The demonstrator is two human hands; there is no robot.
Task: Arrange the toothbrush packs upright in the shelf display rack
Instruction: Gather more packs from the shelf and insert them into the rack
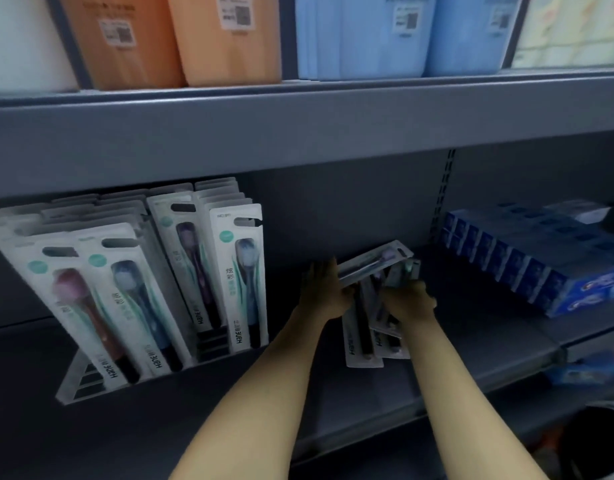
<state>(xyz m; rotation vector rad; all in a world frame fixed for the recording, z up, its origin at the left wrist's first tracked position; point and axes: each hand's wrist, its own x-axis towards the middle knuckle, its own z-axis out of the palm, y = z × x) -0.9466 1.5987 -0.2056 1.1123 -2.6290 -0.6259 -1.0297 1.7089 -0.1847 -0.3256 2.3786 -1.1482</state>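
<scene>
Hands: left hand [328,294] and right hand [409,301], fingers curled round loose toothbrush packs [371,306] lying on the shelf [471,358].
Done: many packs stand upright in the display rack [125,289], left of the hands.
Left: the loose handful, not yet racked.

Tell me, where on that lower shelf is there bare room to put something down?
Bare shelf lies between the display rack and the loose toothbrush packs, and in front along the edge below both hands. It is crowded to the right, where the blue boxes sit, and where left hand and right hand hold the packs.
</scene>
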